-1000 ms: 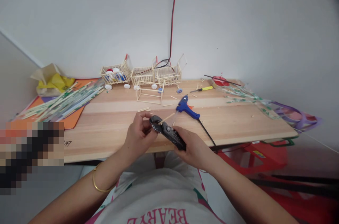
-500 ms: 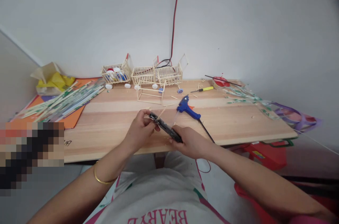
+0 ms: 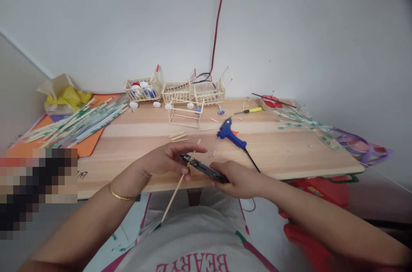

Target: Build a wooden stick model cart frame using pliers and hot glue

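My right hand (image 3: 236, 177) is closed around the handles of a pair of dark pliers (image 3: 204, 170), whose jaws point left. A thin wooden stick (image 3: 174, 197) slants across the jaws, its lower end reaching toward my shirt. At the jaws, my left hand (image 3: 164, 158) steadies this stick between thumb and fingers, the index finger stretched out along the far side. Just beyond lie several short cut sticks (image 3: 178, 136) on the table. A small open frame of sticks (image 3: 185, 117) stands farther back.
Three stick-built carts (image 3: 143, 89) stand by the wall, one loaded with small items. Right of centre lies a blue glue gun (image 3: 232, 133), its cord running over the table edge. A yellow-handled tool (image 3: 252, 110) and a red bowl (image 3: 271, 101) sit behind it. Long sticks (image 3: 80, 119) are piled left.
The stick now extends down toward my body across the pliers. My left index finger has stretched out, both hands have shifted slightly nearer, and several short cut pieces show on the table.
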Demonstrator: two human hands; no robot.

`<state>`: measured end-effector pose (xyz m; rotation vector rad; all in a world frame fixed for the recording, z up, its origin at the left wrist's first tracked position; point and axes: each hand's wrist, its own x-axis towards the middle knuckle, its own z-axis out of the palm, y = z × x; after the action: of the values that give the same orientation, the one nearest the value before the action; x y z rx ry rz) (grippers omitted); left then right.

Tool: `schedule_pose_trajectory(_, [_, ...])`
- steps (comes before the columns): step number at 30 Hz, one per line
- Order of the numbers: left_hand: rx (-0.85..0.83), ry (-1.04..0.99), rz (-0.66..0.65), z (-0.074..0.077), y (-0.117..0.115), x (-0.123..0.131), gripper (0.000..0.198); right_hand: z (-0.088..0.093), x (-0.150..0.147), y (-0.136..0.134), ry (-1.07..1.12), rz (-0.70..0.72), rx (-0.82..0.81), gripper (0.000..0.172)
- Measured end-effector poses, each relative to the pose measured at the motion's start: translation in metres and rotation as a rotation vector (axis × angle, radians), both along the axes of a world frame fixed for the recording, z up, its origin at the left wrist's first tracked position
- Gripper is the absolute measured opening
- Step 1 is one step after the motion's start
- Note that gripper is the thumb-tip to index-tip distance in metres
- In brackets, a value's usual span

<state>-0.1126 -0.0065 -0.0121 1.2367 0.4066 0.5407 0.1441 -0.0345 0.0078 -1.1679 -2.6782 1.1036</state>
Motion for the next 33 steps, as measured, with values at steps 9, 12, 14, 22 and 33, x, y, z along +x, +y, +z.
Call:
schedule_pose_trajectory(9, [-0.012, -0.007, 0.048, -0.003, -0.006, 0.010, 0.056, -0.002, -0.004, -0.006, -0.001, -0.132, 0.050, 0.020])
schedule_pose_trajectory(12, [-0.064, -0.041, 0.041, -0.006, -0.008, 0.011, 0.056, -0.007, -0.005, -0.006, -0.014, -0.118, 0.058, 0.021])
schedule_pose_trajectory(14, [-0.084, -0.069, 0.045, -0.008, -0.008, 0.011, 0.056, -0.009, -0.005, -0.006, -0.020, -0.112, 0.061, 0.021])
schedule_pose_trajectory(22, [-0.087, -0.112, 0.041, -0.013, -0.003, 0.009, 0.058, -0.014, -0.007, -0.002, -0.013, -0.127, 0.070, 0.027])
schedule_pose_trajectory(33, [-0.120, -0.110, 0.052, -0.015, -0.001, 0.005, 0.060, -0.005, -0.008, 0.003, -0.019, -0.047, 0.069, 0.036])
